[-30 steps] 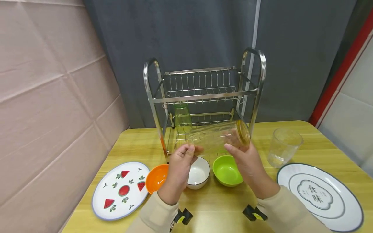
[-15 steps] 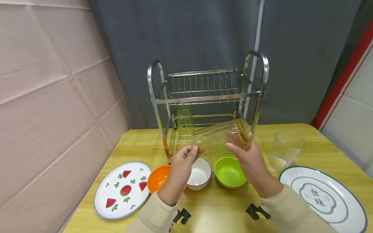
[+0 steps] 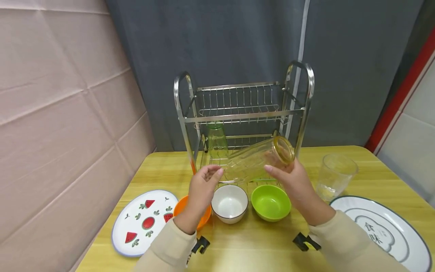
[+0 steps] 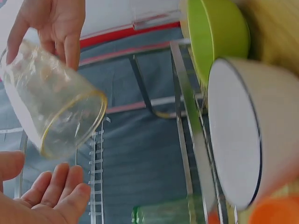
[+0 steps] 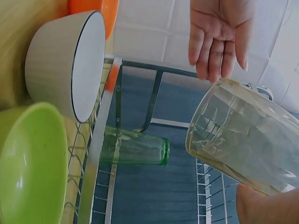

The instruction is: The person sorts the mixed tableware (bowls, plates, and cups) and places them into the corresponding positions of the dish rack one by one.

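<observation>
Glassy tumbler, shiny metal rack

The big white plate on the right of the worktop has two dark Chinese signs in its middle: 食 on top and 味 under it. Tiny marks sit next to them, but they are too small to read.

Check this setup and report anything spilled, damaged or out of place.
Nothing stands out: no spill or breakage shows. The yellowish glass is tilted, but the right hand holds it that way; the green glass stands on the lower tier of the dish rack.
</observation>
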Available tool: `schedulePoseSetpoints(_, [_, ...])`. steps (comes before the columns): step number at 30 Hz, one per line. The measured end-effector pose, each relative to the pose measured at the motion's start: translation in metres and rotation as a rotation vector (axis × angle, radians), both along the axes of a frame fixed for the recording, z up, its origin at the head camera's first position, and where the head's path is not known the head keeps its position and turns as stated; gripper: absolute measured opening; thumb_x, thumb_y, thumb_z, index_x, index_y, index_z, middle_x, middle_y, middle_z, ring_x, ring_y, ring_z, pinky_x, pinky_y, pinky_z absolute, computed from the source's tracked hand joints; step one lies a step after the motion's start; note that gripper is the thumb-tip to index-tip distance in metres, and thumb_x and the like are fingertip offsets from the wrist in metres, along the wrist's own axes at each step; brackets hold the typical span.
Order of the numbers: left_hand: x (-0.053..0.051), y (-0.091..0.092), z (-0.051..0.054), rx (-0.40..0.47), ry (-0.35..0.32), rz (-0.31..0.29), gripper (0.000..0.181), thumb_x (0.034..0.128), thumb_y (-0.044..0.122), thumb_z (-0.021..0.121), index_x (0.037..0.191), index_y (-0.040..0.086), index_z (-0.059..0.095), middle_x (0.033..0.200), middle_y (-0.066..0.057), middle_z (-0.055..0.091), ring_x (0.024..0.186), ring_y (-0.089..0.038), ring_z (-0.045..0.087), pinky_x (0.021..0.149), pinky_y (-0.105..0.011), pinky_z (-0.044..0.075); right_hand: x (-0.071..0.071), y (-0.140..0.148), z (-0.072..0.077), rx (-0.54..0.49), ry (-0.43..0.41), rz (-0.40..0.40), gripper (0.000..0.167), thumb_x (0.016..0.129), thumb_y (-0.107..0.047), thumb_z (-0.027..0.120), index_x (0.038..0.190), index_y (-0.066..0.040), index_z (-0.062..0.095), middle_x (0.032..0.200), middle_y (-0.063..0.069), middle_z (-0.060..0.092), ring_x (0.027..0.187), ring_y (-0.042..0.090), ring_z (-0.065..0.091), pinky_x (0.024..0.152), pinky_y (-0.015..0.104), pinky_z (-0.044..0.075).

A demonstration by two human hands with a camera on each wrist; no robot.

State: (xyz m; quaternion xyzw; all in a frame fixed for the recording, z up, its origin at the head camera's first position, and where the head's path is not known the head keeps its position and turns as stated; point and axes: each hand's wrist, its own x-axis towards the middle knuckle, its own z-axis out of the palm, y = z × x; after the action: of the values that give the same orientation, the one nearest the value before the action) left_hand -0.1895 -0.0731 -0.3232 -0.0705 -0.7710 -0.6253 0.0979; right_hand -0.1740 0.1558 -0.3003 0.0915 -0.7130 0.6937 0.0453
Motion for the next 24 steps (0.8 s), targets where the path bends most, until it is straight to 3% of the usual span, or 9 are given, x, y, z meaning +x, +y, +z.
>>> schedulePoseSetpoints(9, [-0.017,-0.029,0.016,-0.096,-0.024,0.087,0.031,0.0957,0.019,0.06,0.121,0.002,0.06,0.117,-0.014,0.063,0.107,-0.026,0.059,0.089,-0.039,0.048,-0.01,0.011,0.0,0.097,-0.001,-0.015,0.079,0.093,-0.025,0.066,0.154,-0.014,0.018,0.152,0.009,0.037,0.139,0.025,0.037,0.106,0.034,0.038])
schedulePoseSetpoints(14, [-0.028,-0.042,0.017,-0.103,-0.014,0.15,0.032,0.0953,0.015,0.06,0.123,-0.002,0.058,0.119,-0.017,0.061,0.109,-0.029,0.057,0.089,-0.04,0.048,-0.015,0.013,-0.001,0.117,-0.015,-0.028,0.08,0.092,-0.024,0.068,0.153,-0.01,0.019,0.152,0.011,0.037,0.139,0.027,0.035,0.111,0.045,0.032])
schedulePoseSetpoints(24, [-0.042,-0.06,0.021,-0.143,0.017,0.255,0.033,0.0963,0.014,0.058,0.124,-0.004,0.054,0.119,-0.021,0.058,0.11,-0.033,0.055,0.094,-0.045,0.046,-0.028,0.014,-0.001,0.174,-0.026,-0.065,0.08,0.088,-0.027,0.072,0.15,-0.007,0.026,0.149,0.019,0.038,0.138,0.035,0.036,0.11,0.053,0.031])
